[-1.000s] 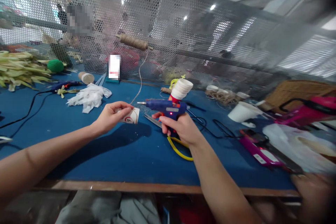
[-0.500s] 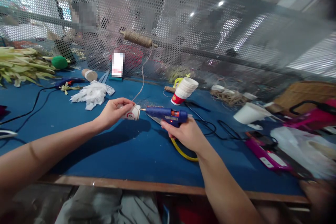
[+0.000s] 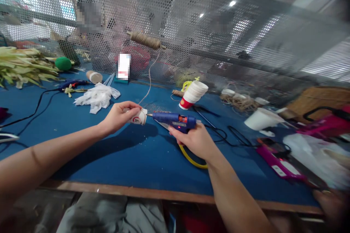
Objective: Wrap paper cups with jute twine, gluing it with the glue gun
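Observation:
My left hand (image 3: 122,116) is closed around a small white paper cup (image 3: 139,117) with a red and black print, held tilted above the table. A thin twine (image 3: 150,76) runs down to this cup from a spool of twine (image 3: 144,40) mounted at the mesh. In my right hand (image 3: 195,139) is a blue hot glue gun (image 3: 175,121) with a small red light lit. Its nozzle points left and sits at the cup's rim; whether it touches, I cannot tell. Under the gun, a yellow loop (image 3: 193,159) lies on the table, partly hidden.
Behind the blue table (image 3: 131,167) stands a perforated metal screen (image 3: 186,18). A stack of paper cups (image 3: 193,94) leans beyond the gun. White strips (image 3: 97,97), another glue gun (image 3: 72,84) and pale husks (image 3: 24,66) lie left. A magenta power strip (image 3: 279,162) and cables lie right.
The whole view has shifted very slightly. Both hands keep their hold, with the glue gun's nozzle still at the cup's rim.

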Available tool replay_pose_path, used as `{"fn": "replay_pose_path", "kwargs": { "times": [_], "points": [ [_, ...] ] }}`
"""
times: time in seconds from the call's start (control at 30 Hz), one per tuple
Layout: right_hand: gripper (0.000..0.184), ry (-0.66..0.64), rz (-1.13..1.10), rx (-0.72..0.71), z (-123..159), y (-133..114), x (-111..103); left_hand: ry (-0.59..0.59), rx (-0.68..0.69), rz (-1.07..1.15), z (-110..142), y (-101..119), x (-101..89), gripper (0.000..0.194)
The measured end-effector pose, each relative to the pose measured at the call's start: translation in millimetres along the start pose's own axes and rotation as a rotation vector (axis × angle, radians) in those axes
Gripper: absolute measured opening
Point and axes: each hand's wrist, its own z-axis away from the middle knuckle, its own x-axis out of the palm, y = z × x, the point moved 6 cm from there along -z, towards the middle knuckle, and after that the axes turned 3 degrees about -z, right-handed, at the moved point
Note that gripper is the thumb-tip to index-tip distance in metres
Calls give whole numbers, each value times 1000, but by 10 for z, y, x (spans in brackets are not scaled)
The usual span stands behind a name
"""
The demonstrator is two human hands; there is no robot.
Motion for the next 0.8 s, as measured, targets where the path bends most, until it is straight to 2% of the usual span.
{"fn": "replay_pose_path", "kwargs": {
  "times": [0.8],
  "points": [
    [18, -36, 62, -10, 27, -18, -2, -17, 56, -65, 1, 20, 8, 23]
  ]
}}
